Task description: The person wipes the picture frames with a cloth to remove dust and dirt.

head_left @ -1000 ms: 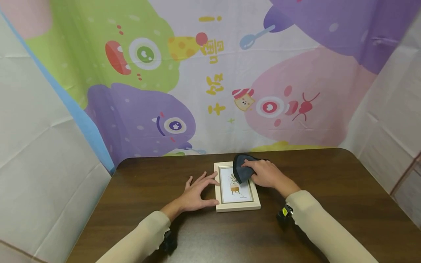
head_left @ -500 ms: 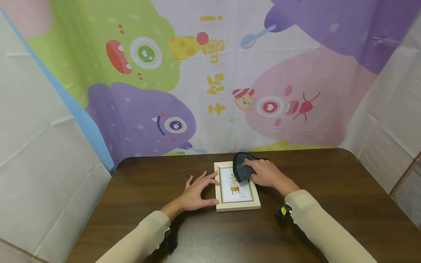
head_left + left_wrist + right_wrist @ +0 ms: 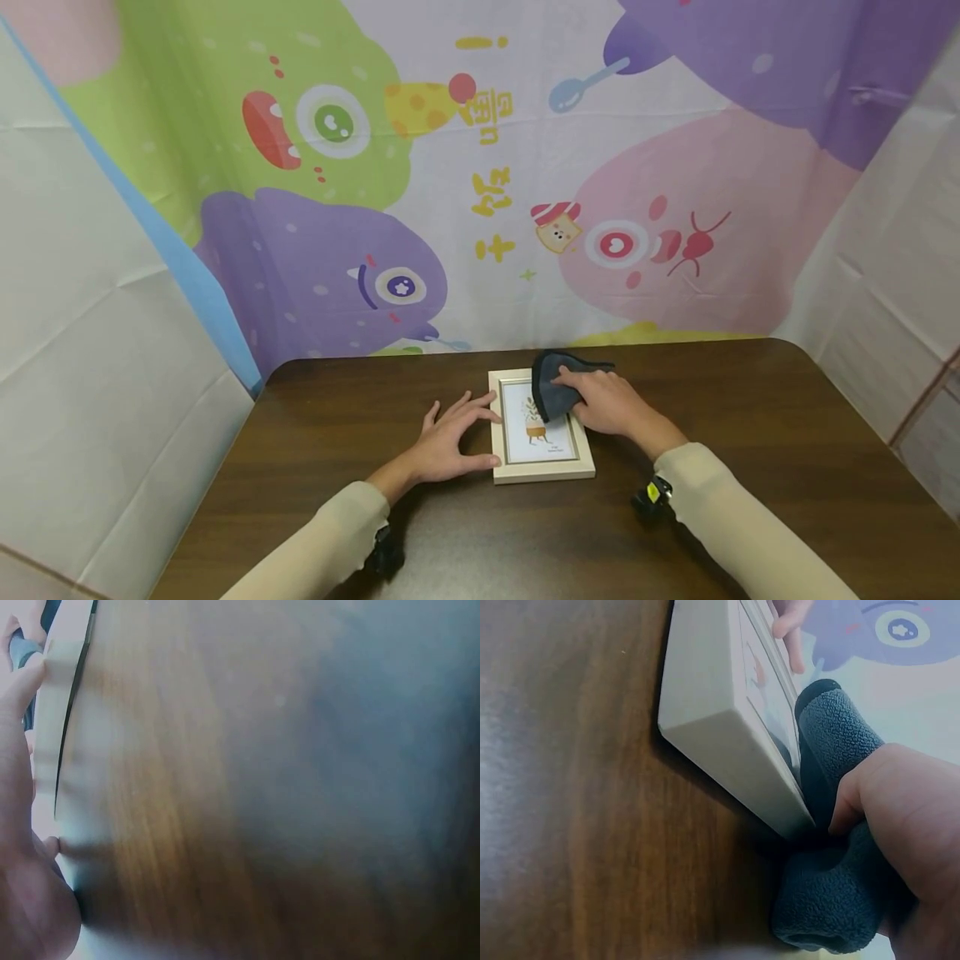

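Cloth [image 3: 551, 398], fuzzy, blue-grey and dark-edged, is covering the upper right part of a pale rectangular picture frame [image 3: 543, 475], which is lying flat on the wood-grained table [image 3: 480, 542]. The right hand [image 3: 611, 402] is gripping the bunched cloth; the left hand [image 3: 442, 450] is resting widely spread fingers against the frame's left side.
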A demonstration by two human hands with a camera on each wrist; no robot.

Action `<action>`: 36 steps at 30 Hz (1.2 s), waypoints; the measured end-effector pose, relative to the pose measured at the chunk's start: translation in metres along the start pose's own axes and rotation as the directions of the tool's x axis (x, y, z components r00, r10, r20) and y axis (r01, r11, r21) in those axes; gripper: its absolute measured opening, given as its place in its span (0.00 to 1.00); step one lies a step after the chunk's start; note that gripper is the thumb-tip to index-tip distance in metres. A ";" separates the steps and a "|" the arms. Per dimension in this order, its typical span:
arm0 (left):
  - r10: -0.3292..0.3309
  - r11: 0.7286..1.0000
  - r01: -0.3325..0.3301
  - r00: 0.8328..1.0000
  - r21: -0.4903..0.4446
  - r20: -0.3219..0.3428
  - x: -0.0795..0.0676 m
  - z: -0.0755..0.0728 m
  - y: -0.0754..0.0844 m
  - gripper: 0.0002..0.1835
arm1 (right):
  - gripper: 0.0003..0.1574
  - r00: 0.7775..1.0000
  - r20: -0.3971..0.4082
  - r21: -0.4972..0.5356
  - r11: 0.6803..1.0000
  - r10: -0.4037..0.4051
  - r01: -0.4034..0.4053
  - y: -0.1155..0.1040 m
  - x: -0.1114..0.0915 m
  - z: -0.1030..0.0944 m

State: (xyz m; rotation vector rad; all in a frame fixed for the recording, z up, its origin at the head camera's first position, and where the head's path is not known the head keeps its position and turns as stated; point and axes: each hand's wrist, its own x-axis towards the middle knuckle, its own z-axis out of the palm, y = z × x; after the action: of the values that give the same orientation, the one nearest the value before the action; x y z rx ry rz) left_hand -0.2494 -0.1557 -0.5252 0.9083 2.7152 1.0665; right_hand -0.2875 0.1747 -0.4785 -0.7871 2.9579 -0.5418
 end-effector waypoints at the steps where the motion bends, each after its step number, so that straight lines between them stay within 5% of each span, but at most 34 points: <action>1: -0.005 1.000 0.005 1.000 0.001 0.003 0.000 0.000 0.001 0.31 | 0.37 1.000 -0.002 -0.003 1.000 0.001 -0.001 0.000 -0.001 0.001; 14: -0.065 0.997 0.064 0.998 0.039 0.021 0.003 0.000 0.005 0.29 | 0.36 0.999 -0.025 -0.035 0.999 -0.030 0.029 -0.006 -0.020 0.004; 36: -0.053 0.997 0.053 0.999 0.064 0.008 0.003 0.002 0.005 0.27 | 0.37 0.991 -0.075 -0.082 0.991 -0.111 0.105 -0.028 -0.075 0.013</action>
State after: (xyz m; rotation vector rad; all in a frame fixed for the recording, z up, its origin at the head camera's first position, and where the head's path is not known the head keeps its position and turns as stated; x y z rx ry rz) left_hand -0.2488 -0.1497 -0.5228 0.8425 2.7630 0.9691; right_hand -0.2073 0.1842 -0.4849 -0.9599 3.0396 -0.4771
